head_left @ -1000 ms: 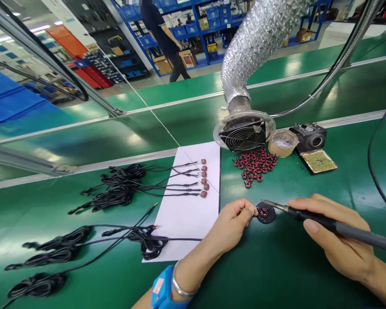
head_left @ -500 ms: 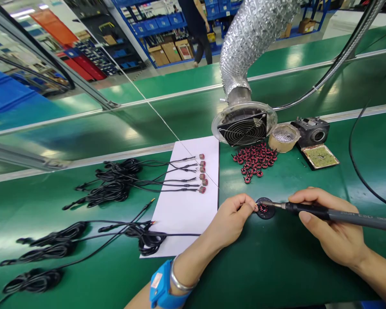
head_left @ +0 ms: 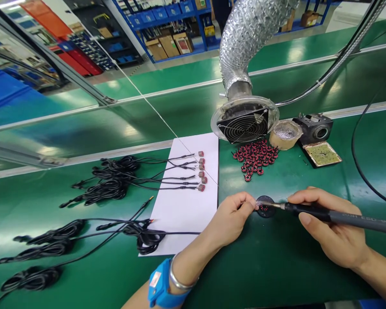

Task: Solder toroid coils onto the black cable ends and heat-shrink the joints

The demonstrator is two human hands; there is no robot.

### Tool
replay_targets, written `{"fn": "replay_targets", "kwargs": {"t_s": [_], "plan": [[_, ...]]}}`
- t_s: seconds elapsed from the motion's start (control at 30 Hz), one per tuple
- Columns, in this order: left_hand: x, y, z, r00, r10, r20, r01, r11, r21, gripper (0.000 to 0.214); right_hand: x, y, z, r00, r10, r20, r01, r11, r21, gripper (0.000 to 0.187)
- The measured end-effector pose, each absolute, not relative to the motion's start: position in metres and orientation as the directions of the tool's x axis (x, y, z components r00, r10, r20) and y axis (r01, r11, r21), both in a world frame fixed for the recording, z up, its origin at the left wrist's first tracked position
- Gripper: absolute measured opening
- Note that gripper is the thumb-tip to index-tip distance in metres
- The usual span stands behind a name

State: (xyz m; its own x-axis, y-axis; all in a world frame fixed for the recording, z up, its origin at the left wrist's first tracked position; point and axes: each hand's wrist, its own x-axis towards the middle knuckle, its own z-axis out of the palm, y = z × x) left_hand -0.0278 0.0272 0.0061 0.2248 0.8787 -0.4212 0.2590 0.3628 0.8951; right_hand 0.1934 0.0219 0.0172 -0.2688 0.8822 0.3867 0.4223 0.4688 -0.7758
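Note:
My right hand (head_left: 337,227) is closed around the handle of a soldering iron (head_left: 309,210). The iron's tip points left, onto a small red-and-black ring-shaped part that sits in a round black holder (head_left: 266,211). At the holder's left edge, my left hand (head_left: 233,216) has thumb and forefinger pinched on a thin solder wire, mostly hidden by the fingers. A faint whitish haze hangs where the tip and fingertips meet. A blue wrist strap (head_left: 162,285) and a metal bangle are on my left wrist.
A fume extractor (head_left: 246,124) hangs over a pile of red-and-black ring parts (head_left: 255,156). Beside it stand a tape-roll cup (head_left: 285,135), an iron stand (head_left: 315,128) and a sponge tray (head_left: 323,153). White paper (head_left: 180,214) and coiled black cables (head_left: 109,191) lie left.
Haze has appeared at the iron's tip. Both hands keep nearly the same place. The view has shifted slightly, and the person in the background is now mostly behind the duct.

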Motion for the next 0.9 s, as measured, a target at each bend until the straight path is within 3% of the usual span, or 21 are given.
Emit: {"fn": "replay_targets", "kwargs": {"t_s": [0.53,0.9], "plan": [[-0.027,0.027,0.005,0.235,0.879,-0.414,0.245,0.359,0.901,0.023,0.185,0.013,0.026,-0.391,0.758,0.522,0.339,0.645,-0.685,0.03],[-0.028,0.028,0.005,0.242,0.868,-0.434,0.255,0.375,0.891,0.026,0.184,0.013,0.028,-0.38,0.754,0.537,0.342,0.653,-0.675,0.033]]}}
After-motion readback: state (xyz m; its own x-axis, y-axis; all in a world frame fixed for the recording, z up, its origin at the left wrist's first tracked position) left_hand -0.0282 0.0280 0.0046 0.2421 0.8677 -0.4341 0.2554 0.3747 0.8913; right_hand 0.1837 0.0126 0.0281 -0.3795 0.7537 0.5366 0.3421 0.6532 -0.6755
